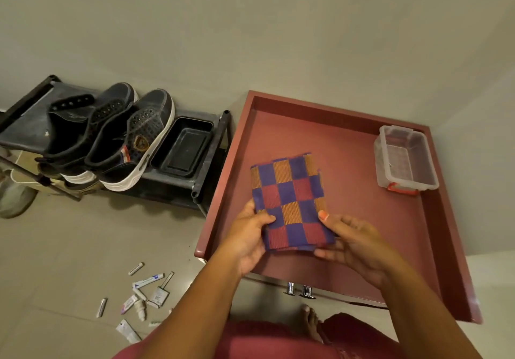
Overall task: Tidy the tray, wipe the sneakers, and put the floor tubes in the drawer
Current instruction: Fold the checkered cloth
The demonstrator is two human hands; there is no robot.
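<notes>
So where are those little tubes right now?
In the head view the tubes lie scattered on the floor tiles at lower left, in front of the shoe rack and left of the open red drawer.

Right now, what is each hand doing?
Left hand: grips the folded checkered cloth by its left edge.
Right hand: holds the cloth's right edge, thumb on top.

Dim, warm indoor light with a yellowish cast — source not visible. Shadows soft, pooled under the shoe rack [195,183]. Small glare points on the metal handles [299,291]. Strong wide-angle bowing: the red drawer [434,261] edges splay outward. Focus soft overall — tube [145,280] labels unreadable; corners smear.
</notes>
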